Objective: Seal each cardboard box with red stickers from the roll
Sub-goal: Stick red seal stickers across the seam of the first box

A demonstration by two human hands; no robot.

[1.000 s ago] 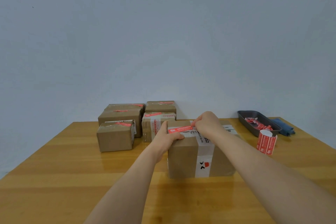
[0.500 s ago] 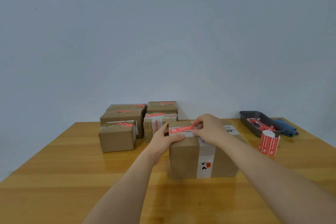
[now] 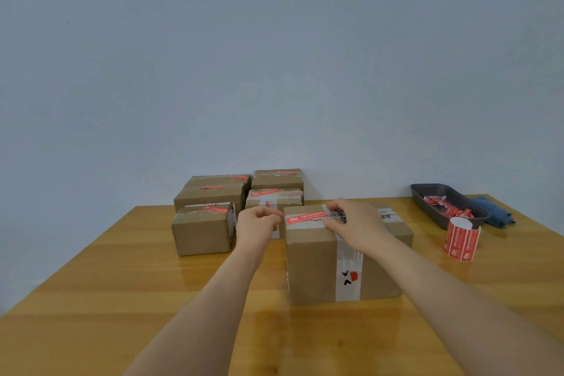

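A cardboard box (image 3: 314,256) with white tape stands in front of me on the wooden table (image 3: 122,284). A red sticker (image 3: 305,218) lies across the left part of its top. My right hand (image 3: 358,224) rests on the box top, and its fingertips press the sticker's right end. My left hand (image 3: 256,227) hovers beside the box's upper left edge, fingers curled, thumb tip close to the sticker's left end; it holds nothing that I can see. The red sticker roll (image 3: 461,239) stands upright to the right of the box.
Several smaller cardboard boxes (image 3: 203,230) with red stickers on top are grouped at the back left near the wall. A dark tray (image 3: 422,198) holding crumpled red scraps and a blue cloth (image 3: 496,212) lie at the back right.
My left hand has let go of the box's left top edge and drawn slightly left, fingers curling. My right hand has stayed on the sticker's right end.
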